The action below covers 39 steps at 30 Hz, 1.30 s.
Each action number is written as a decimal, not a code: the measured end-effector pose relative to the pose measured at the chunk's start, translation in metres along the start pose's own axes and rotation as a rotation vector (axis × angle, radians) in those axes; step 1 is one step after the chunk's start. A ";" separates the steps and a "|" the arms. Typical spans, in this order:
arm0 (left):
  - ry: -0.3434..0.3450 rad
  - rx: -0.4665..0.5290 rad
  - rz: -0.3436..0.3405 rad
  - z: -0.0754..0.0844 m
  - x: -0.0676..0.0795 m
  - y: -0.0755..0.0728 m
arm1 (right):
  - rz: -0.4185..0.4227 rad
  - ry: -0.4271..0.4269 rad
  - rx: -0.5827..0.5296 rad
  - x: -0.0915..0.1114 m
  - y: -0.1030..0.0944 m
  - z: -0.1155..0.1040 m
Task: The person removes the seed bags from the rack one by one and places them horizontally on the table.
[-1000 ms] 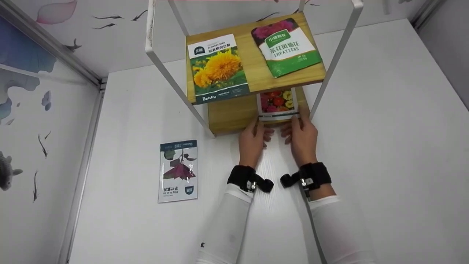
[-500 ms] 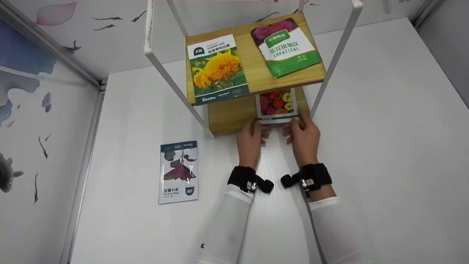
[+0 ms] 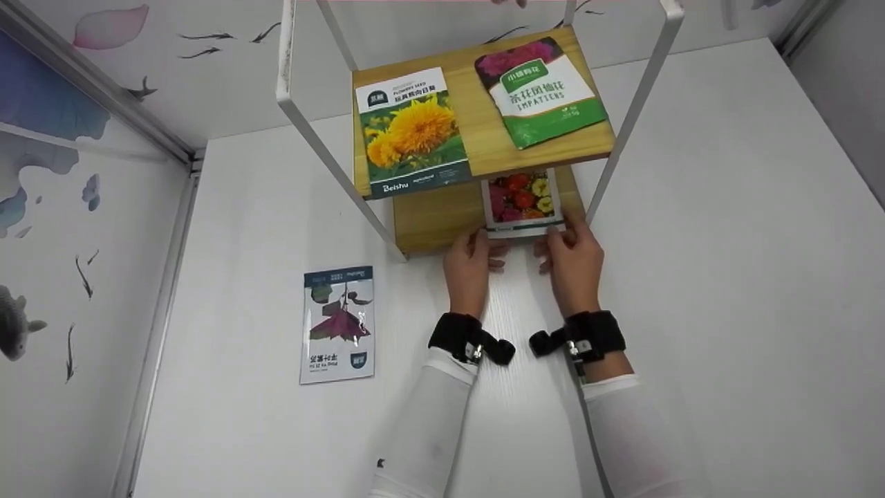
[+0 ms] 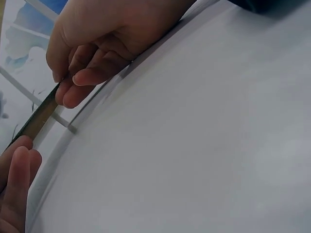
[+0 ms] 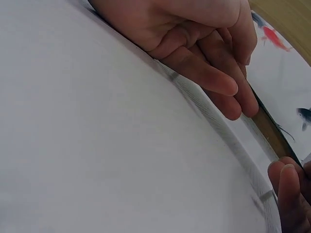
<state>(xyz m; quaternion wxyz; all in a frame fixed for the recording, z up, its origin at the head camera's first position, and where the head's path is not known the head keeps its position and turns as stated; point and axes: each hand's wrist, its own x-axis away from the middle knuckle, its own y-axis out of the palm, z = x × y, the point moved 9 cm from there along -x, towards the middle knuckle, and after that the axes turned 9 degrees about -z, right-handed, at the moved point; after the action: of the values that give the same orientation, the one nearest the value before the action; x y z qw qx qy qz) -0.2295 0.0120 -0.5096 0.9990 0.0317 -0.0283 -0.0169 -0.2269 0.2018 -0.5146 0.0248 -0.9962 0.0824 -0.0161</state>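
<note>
On the lower wooden shelf (image 3: 432, 225) lies a seed packet (image 3: 522, 197) printed with red and yellow flowers; the upper shelf hides its far part. My left hand (image 3: 468, 273) pinches its near left corner, and my right hand (image 3: 576, 270) pinches the near right corner. Seen from the left wrist, the thumb and fingers of my left hand (image 4: 107, 43) close on the packet's thin edge. The right wrist view has my right hand (image 5: 199, 53) gripping the other end of that edge, its lower fingers loosely bent beneath.
The upper shelf (image 3: 477, 155) carries a sunflower seed packet (image 3: 415, 131) at left and an impatiens packet (image 3: 546, 93) at right. White metal posts (image 3: 632, 104) frame the rack. Another packet (image 3: 337, 325), with a purple leaf, lies upside down on the white table (image 3: 228, 311).
Both hands have drawn the red and yellow flower packet slightly toward me, so its near edge sits closer to the lower shelf's front. The other packets stay where they were.
</note>
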 end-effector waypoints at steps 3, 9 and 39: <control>0.010 -0.032 0.016 -0.005 -0.002 0.000 | -0.002 0.000 0.005 0.000 0.000 0.000; 0.012 -0.030 0.035 -0.005 -0.004 -0.001 | -0.022 0.010 0.007 0.002 0.002 0.001; 0.024 -0.218 -0.051 -0.001 -0.002 0.002 | -0.057 0.036 -0.032 0.014 0.006 0.001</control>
<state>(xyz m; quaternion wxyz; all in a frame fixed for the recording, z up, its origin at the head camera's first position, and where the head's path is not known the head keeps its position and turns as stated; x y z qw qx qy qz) -0.2312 0.0142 -0.5101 0.9960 -0.0763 -0.0133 -0.0448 -0.2136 0.1937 -0.5154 0.0068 -0.9979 0.0547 -0.0335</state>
